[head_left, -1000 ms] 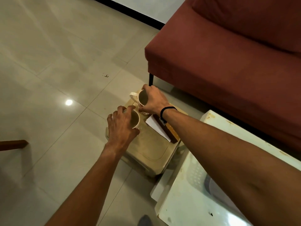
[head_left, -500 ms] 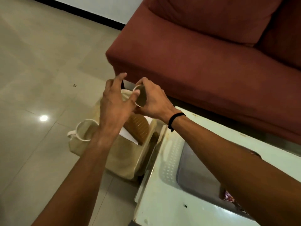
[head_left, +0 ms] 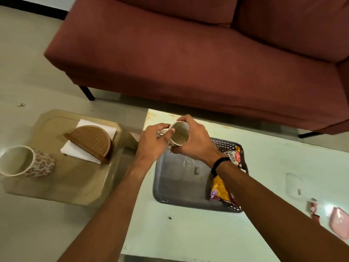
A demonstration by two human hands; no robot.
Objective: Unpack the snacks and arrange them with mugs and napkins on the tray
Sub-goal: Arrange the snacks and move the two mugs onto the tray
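Observation:
A floral mug (head_left: 180, 134) hangs tilted above the far left corner of the grey tray (head_left: 177, 186). My right hand (head_left: 196, 143) wraps its body and my left hand (head_left: 153, 142) pinches its handle side. The tray lies on the pale green table (head_left: 264, 167) and holds snack packets (head_left: 224, 186) along its right side, partly hidden by my right forearm. A second floral mug (head_left: 24, 161) stands on the beige stool (head_left: 75, 186) to the left. White napkins (head_left: 79, 150) sit in a brown woven holder (head_left: 92, 140) on that stool.
A dark red sofa (head_left: 188, 53) runs along the far side, close behind the table. On the table's right stand a faint white object (head_left: 293, 186), a small red item (head_left: 314, 208) and a pink item (head_left: 340, 222). Tiled floor (head_left: 24, 72) lies left.
Both hands carried one mug from the stool to the right, over the tray on the table. The other mug stayed on the stool. The view swung right, showing the tray and snacks.

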